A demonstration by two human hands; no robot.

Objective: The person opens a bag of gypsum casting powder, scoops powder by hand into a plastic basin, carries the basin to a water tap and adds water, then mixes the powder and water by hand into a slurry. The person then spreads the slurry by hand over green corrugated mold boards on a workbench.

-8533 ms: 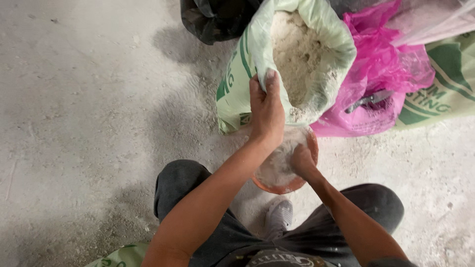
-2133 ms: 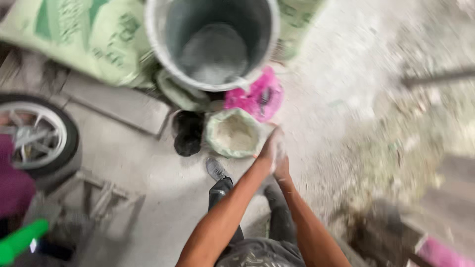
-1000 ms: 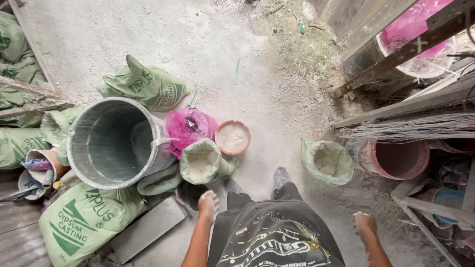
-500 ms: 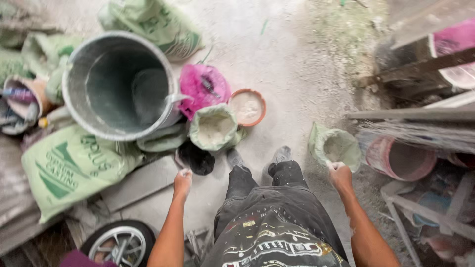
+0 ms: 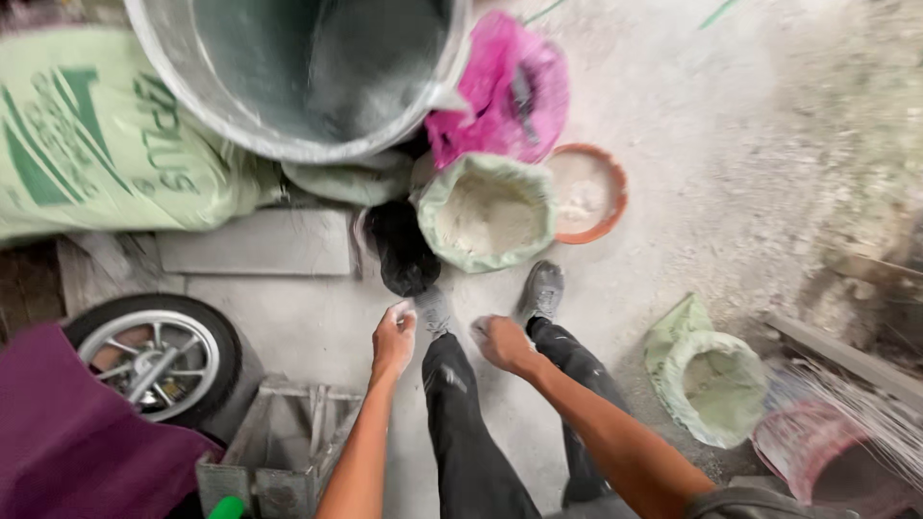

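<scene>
I stand looking down at my legs and grey shoes (image 5: 543, 288) on a dusty concrete floor. My left hand (image 5: 394, 336) and my right hand (image 5: 502, 341) hang in front of me, both dusted with white powder and loosely closed, holding nothing. Just beyond them an open pale green sack of white powder (image 5: 486, 211) sits on the floor. An orange bowl (image 5: 588, 192) with powder in it stands right of that sack. A large grey metal drum (image 5: 298, 72) rises behind, with a pink plastic bag (image 5: 500, 91) beside it.
A printed green sack (image 5: 91, 144) lies at left above a grey slab (image 5: 260, 245). A black bag (image 5: 399, 250) lies by my feet. A small wheel (image 5: 154, 356) and a wooden frame (image 5: 279, 452) sit lower left. Another open green sack (image 5: 707, 375) is at right.
My view has swung down and closer to the sack and bowl. My right hand has come in from the right-hand sack to the middle, and both hands now hang together before my legs.
</scene>
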